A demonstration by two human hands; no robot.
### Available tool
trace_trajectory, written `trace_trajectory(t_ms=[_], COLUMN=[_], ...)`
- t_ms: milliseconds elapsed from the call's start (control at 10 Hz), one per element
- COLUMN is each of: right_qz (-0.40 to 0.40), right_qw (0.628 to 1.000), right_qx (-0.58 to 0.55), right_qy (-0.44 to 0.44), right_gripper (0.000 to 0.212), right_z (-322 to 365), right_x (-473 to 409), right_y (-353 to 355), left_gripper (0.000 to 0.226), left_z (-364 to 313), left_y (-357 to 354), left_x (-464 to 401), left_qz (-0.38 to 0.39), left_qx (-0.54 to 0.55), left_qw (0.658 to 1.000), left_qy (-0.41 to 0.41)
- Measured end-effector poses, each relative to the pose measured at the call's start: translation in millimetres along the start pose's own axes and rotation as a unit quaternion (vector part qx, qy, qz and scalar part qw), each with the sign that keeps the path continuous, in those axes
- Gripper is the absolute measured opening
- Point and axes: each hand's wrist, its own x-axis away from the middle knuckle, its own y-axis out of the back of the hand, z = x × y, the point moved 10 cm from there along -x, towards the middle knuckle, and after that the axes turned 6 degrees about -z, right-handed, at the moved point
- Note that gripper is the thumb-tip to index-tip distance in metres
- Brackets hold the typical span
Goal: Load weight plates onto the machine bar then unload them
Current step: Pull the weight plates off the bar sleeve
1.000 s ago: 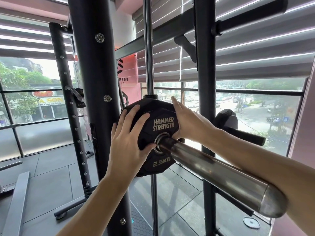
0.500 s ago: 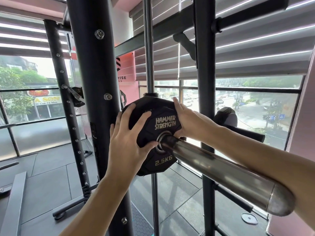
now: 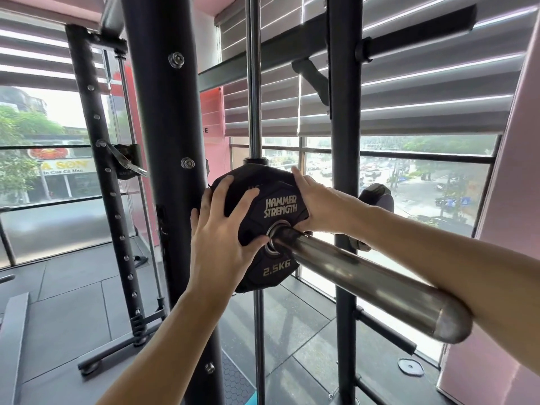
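Observation:
A black 2.5 kg plate (image 3: 280,207) marked HAMMER STRENGTH sits on the steel machine bar (image 3: 365,282), far in along the sleeve next to the black upright. My left hand (image 3: 222,238) lies flat on the plate's left face, fingers spread and straight, thumb by the hub. On the plate's right rim rests my right hand (image 3: 324,207), index finger pointing up along the edge and thumb near the hub. The bar's rounded end points toward me at the lower right.
A thick black upright (image 3: 172,171) stands just left of the plate, with a chrome guide rod (image 3: 254,83) behind it. A second upright (image 3: 344,112) rises on the right with a storage peg (image 3: 385,331) low down. A small grey disc (image 3: 410,367) lies on the floor. Windows are beyond.
Both hands stay on the plate in much the same pose. The plate shows no clear slide along the bar; the view has shifted slightly.

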Motion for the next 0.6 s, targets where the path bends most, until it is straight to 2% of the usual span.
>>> trace_trajectory(t_ms=[200, 300, 500, 600], right_qz=[0.019, -0.007, -0.035, -0.07], right_qw=[1.0, 0.999, 0.998, 0.996], right_qx=[-0.015, -0.023, 0.041, 0.041], right_qy=[0.018, 0.021, -0.025, -0.046], right_gripper=[0.113, 0.098, 0.088, 0.087], right_z=[11, 24, 61, 81], right_x=[15, 26, 65, 80], right_y=[13, 31, 52, 54], left_gripper=[0.086, 0.082, 0.084, 0.086], left_z=[-6, -4, -1, 6], left_y=[5, 8, 23, 42], left_x=[1, 0, 7, 10], left_qz=[0.046, 0.089, 0.181, 0.16], left_qx=[-0.036, -0.027, -0.044, -0.052], left_qw=[0.998, 0.996, 0.981, 0.984], left_qy=[0.01, -0.013, -0.047, -0.06])
